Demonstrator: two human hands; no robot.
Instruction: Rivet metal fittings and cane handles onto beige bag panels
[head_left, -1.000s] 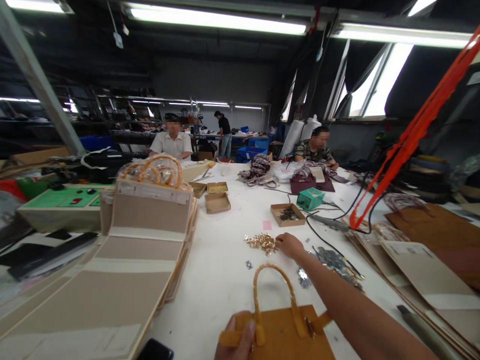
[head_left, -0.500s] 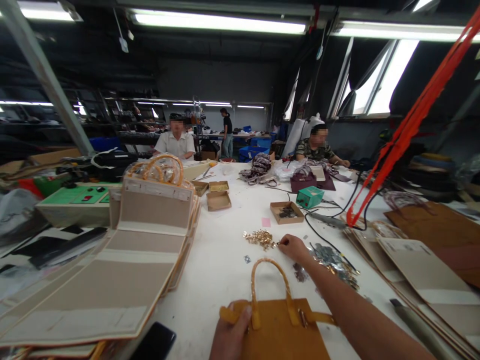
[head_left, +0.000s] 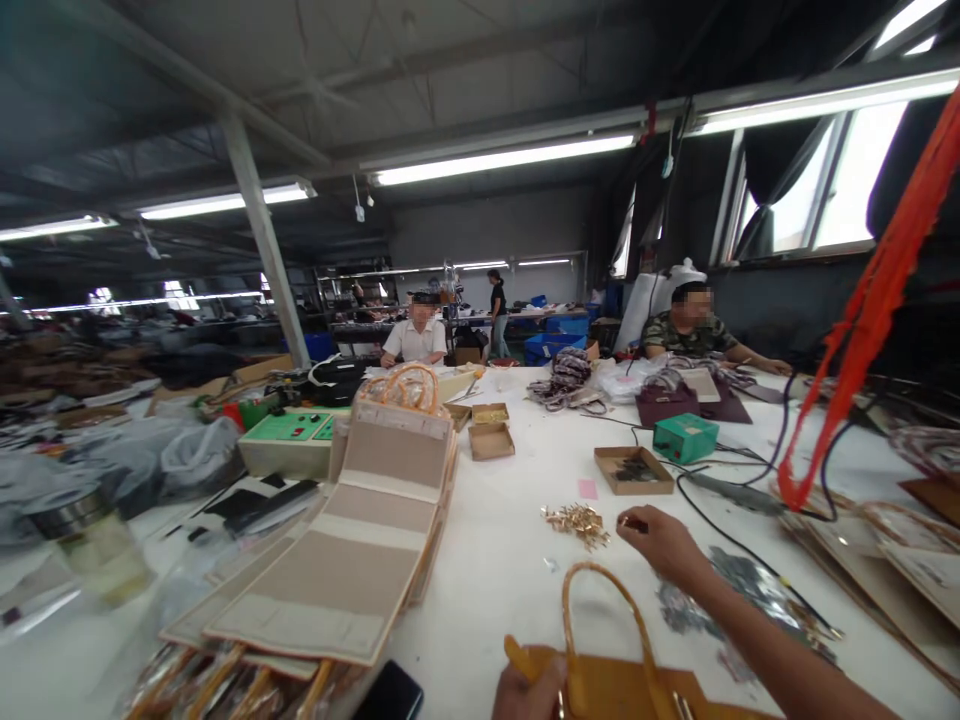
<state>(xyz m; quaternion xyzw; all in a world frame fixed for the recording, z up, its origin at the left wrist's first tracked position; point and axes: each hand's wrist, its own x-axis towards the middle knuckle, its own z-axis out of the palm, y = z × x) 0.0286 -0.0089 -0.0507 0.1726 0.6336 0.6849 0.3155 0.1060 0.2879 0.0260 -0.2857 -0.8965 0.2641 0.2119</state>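
At the bottom of the head view, a mustard-yellow handbag (head_left: pixel 622 690) with an arched handle lies partly outside the picture. My left hand (head_left: pixel 531 690) is closed on its left side strap, thumb on top. Beside a pile of small gold-coloured metal fittings (head_left: pixel 581 524), my right hand (head_left: pixel 660 540) hovers with its fingertips pinched together. Whatever is between those fingertips is too small to name. A small shiny metal piece (head_left: pixel 551 565) lies below the pile. Under my right forearm are flat grey metal pieces (head_left: pixel 750 580), partly hidden.
Stacked beige bag panels (head_left: pixel 375 540) stand on the left, near a dark phone (head_left: pixel 390 692). Cardboard trays (head_left: pixel 491 442), a tray of dark pieces (head_left: pixel 634 472) and a green box (head_left: pixel 684 438) sit farther back. Red cord (head_left: pixel 862 330) hangs at right. Two people sit across the table.
The camera has turned left and up, so everything sits farther right and lower. My right hand stays by the gold fittings, its fingertips pinched; my left hand keeps hold of the handbag.
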